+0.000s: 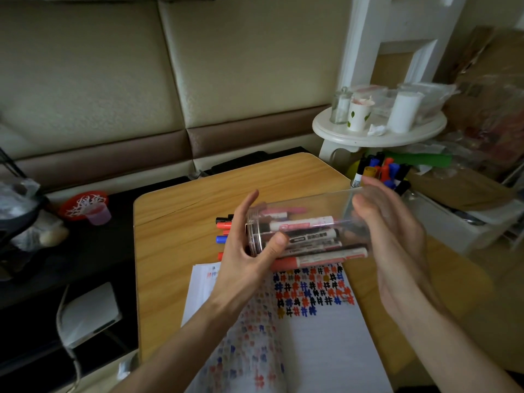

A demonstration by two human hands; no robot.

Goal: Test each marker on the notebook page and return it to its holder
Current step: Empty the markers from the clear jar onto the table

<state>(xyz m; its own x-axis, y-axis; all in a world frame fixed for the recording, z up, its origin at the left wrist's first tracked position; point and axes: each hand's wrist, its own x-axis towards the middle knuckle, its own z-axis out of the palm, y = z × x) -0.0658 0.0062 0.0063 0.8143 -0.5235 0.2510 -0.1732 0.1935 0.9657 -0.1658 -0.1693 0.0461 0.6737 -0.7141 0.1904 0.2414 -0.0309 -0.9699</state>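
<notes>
A clear plastic jar (309, 207) lies tilted on its side above the wooden table (175, 245), with several markers (306, 239) inside it. My left hand (246, 251) grips the jar's open threaded mouth, thumb across the rim. My right hand (388, 231) cups the jar's closed base with fingers fairly straight. More markers (222, 222) poke out on the table behind my left hand. The notebook page (320, 336) lies below, covered with red, blue and black hash marks.
A second holder full of markers (381, 171) stands past the table's right edge. A white round stand (377, 131) carries cups and bags at the back right. A red basket with a small cup (88, 207) sits on the dark bench at left.
</notes>
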